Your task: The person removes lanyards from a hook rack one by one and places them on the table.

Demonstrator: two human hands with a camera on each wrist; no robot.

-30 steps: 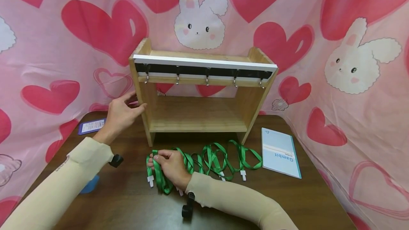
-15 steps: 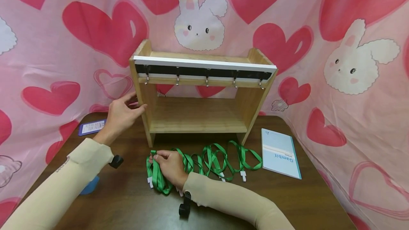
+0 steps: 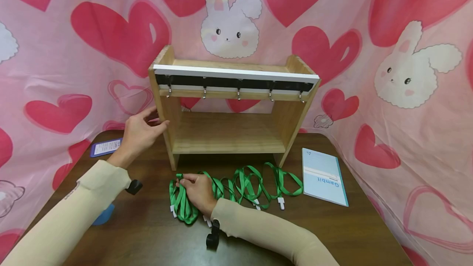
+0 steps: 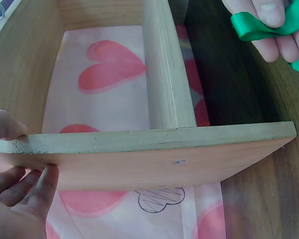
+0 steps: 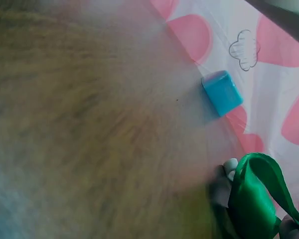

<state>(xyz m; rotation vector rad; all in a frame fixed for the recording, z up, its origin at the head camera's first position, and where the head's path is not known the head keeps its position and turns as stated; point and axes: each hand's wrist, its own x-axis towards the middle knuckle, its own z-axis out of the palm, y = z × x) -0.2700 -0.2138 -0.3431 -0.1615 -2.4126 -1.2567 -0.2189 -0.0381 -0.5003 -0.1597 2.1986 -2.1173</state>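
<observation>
A small wooden shelf point(image 3: 229, 132) stands upright on the table, with a row of several metal hooks point(image 3: 238, 93) along its white-and-black front rail. My left hand point(image 3: 142, 132) grips the edge of its left side panel, thumb in front and fingers on the outer face, as the left wrist view shows of the panel point(image 4: 139, 159). Low in front of the shelf, my right hand point(image 3: 201, 194) pinches the top of a green lanyard point(image 3: 183, 208) between thumb and fingers. Its strap hangs in loops, with a white clip point(image 3: 173, 211) at the left. No strap is on the hooks.
More green lanyards point(image 3: 251, 188) lie in loops to the right of my right hand, with white clips. A light-blue notebook point(image 3: 325, 177) lies at the right. A purple-framed card holder point(image 3: 106, 147) is at the left, and a blue object point(image 3: 104, 215) sits partly behind my left sleeve.
The pinched lanyard's strap has gathered into looser, wider loops below my right hand, and its white clip has shifted slightly left. My left hand stays on the side panel.
</observation>
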